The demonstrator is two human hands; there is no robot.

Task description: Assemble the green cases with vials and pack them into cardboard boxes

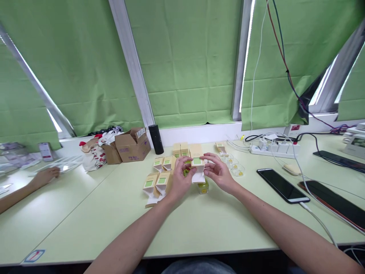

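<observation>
My left hand (183, 179) and my right hand (220, 174) grip a small tan cardboard box (197, 163) from both sides, above the table in front of me. The box has a green square on its face, and a white flap hangs down towards me. Just below the flap, a small green jar or container (203, 187) stands on the table, partly hidden. Several similar boxes (162, 180) with green squares are grouped left of and behind my left hand, some with their flaps out. Beyond my right hand lie another small box (221, 148) and several clear round plastic pieces (237, 169).
At right are a phone (282, 185) on a cable, a second dark device (333, 201) and a white power strip (273, 149). A cardboard carton (132, 145), black cylinder (156, 139) and cloth bag (92, 154) stand at back left. Another person's hand (47, 177) rests at far left.
</observation>
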